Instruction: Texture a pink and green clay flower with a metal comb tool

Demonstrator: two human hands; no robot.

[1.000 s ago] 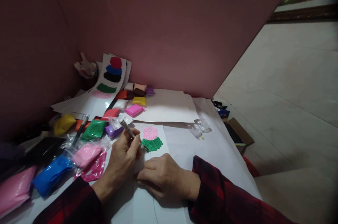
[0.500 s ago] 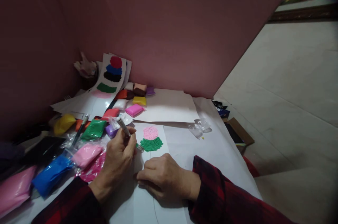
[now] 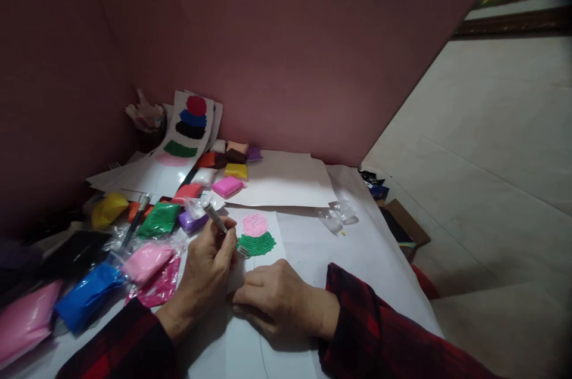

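Note:
My left hand [image 3: 208, 260] is closed in a pinch around a slim pen-like tool [image 3: 215, 217], whose pale tip looks pronged like a fork. That tip touches the lower left edge of a ridged green clay shape [image 3: 257, 244]. A round pink clay shape [image 3: 254, 224] sits just above the green one, both on a white paper strip [image 3: 245, 331] with a thin drawn line. My right hand [image 3: 279, 301] rests on the strip below the green shape, fingers curled inward. Its fingertips are hidden, so what they hold, if anything, does not show.
Several clay packets, among them a green one [image 3: 159, 219] and a blue one [image 3: 89, 295], lie on the left. Behind them leans a paper with coloured shapes [image 3: 190, 129]. Crumpled clear wrappers [image 3: 342, 214] lie to the right, near the white-covered table's edge [image 3: 393, 236].
My left hand has shifted slightly to the right with the tool, and the pronged tip shows more clearly against the green clay. My right hand stays in place.

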